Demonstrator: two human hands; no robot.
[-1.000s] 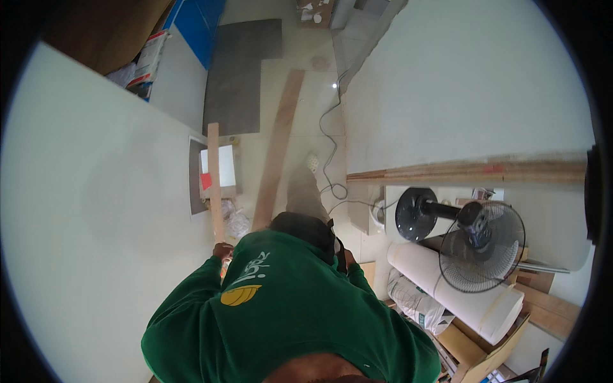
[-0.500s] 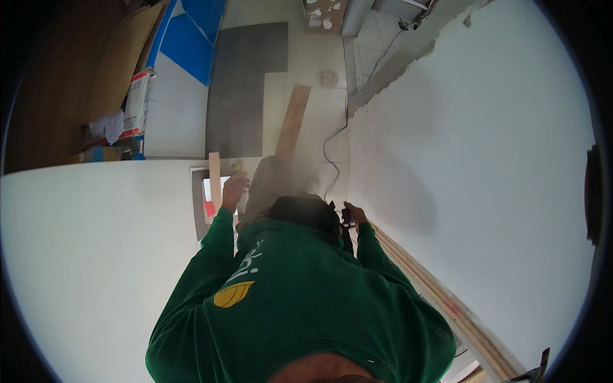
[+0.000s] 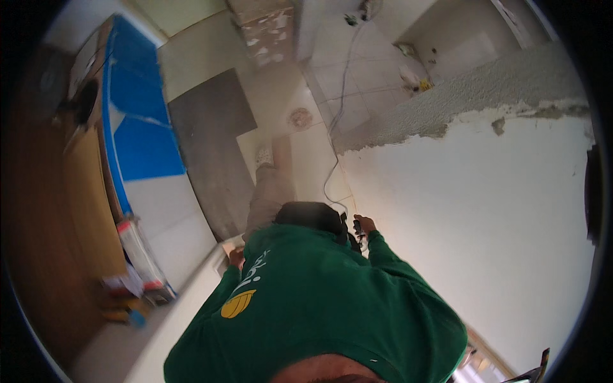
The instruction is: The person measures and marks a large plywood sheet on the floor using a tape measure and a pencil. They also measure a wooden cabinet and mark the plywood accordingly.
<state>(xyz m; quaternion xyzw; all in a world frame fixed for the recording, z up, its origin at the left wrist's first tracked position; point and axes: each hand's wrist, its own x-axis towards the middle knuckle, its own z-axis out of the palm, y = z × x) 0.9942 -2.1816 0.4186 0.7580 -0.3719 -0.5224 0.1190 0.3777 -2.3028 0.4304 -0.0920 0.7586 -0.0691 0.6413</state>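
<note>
At the right of my body, my right hand [image 3: 366, 223] is closed round a small black tool [image 3: 358, 227]; its kind cannot be made out. A grey cable [image 3: 327, 185] on the floor runs up close to it, but I cannot see whether they join. My left hand [image 3: 236, 257] is low at my left side, partly hidden by my green sleeve [image 3: 220, 293]. Just beyond it shows the end of a pale wooden strip [image 3: 228, 246]. Whether these fingers grip the strip is too blurred to tell.
A white wall [image 3: 447, 210] with a rough plaster edge [image 3: 396, 137] rises on my right. Blue and white panels [image 3: 150, 150] stand on the left beside brown boards [image 3: 96, 191]. Ahead lie a grey floor sheet [image 3: 214, 134], a wooden plank [image 3: 281, 153] and a cardboard box [image 3: 265, 32].
My view has turned and moved forward, bringing more of the tiled area ahead into sight. My left hand has come back closer to my body. My right hand still holds the black tool.
</note>
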